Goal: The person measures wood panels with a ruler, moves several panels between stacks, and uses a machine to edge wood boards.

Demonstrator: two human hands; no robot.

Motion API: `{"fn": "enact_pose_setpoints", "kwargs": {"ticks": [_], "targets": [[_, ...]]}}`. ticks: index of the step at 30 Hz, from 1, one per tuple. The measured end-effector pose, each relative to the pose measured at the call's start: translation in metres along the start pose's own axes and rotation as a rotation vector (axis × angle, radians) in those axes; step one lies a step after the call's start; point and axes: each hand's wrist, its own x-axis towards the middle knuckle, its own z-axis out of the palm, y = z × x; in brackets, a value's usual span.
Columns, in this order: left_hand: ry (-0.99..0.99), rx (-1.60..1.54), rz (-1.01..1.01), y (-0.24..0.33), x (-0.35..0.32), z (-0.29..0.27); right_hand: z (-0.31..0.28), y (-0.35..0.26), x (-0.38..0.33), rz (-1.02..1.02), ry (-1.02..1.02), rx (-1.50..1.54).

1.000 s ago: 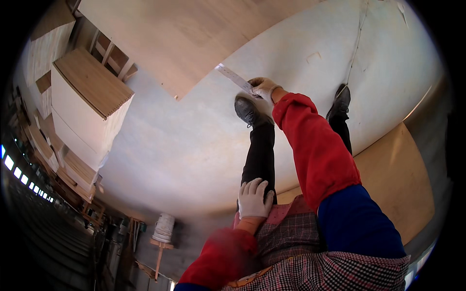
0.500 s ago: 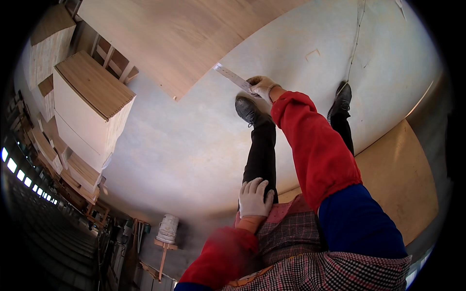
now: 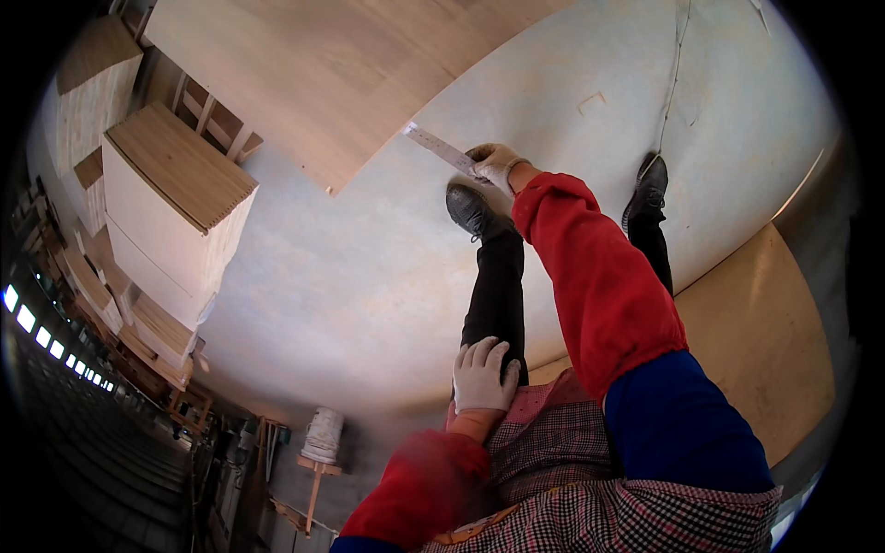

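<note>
Metal ruler point(image 3: 439, 148), pinched in the right hand point(image 3: 495, 168), has barely shifted at the board's point(image 3: 323, 83) edge, upper centre, suggesting a steady hold, while the left hand point(image 3: 481, 380) rests loosely spread on a trouser leg point(image 3: 494, 290).

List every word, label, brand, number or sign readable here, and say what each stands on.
No text can be read.
Flat strip in the right hand: any marks are too small to read.
Pale cylinder at lower left: any marks are too blurred to read.

Before the left shoe point(image 3: 470, 212): the ruler point(image 3: 441, 150), then the panel point(image 3: 341, 83) (board stack point(image 3: 175, 212) farther left).
</note>
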Motion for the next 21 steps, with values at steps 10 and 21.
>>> {"fn": "enact_pose_setpoints", "kwargs": {"ticks": [10, 21], "targets": [[-0.014, -0.001, -0.009, 0.0023, 0.0019, -0.0008, -0.0016, 0.0036, 0.0018, 0.012, 0.002, -0.002], [-0.027, 0.003, -0.008, 0.0029, 0.0054, -0.0039, 0.0003, 0.0026, 0.0001, 0.018, 0.016, 0.013]]}}
